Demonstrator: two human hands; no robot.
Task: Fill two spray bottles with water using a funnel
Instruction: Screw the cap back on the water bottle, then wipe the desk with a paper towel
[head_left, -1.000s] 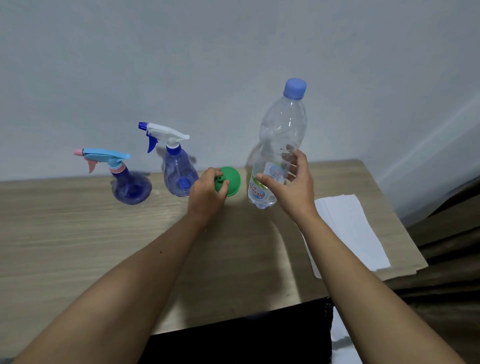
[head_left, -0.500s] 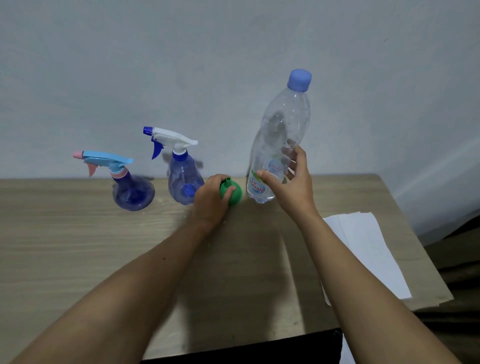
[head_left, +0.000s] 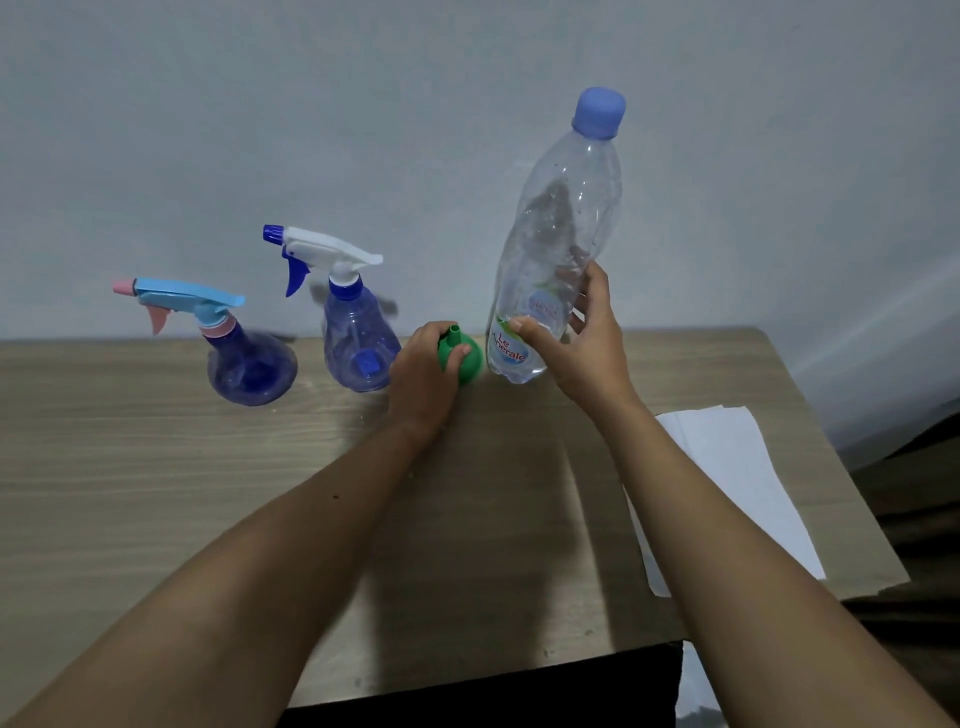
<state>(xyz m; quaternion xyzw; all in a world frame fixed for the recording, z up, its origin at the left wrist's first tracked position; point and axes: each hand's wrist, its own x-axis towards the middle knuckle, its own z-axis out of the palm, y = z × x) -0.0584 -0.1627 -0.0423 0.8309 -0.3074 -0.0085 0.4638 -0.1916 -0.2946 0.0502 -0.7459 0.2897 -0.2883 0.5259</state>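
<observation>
Two blue spray bottles stand at the back of the wooden table (head_left: 156, 493): a round one with a light-blue and pink trigger head (head_left: 244, 364) on the left, and a taller one with a white and blue head (head_left: 358, 338) to its right. My left hand (head_left: 423, 379) grips a green funnel (head_left: 457, 353), spout up, on the table beside the taller bottle. My right hand (head_left: 582, 343) holds the lower part of a clear water bottle with a blue cap (head_left: 561, 234), which stands upright just right of the funnel.
White paper sheets (head_left: 727, 483) lie on the table's right side, reaching its front corner. A plain wall rises directly behind the bottles. The table's front edge runs near the bottom of the view, with dark space below it.
The funnel has been turned from lying on its side to spout-up under my left hand. The water bottle stays in my right hand. The camera view has shifted slightly.
</observation>
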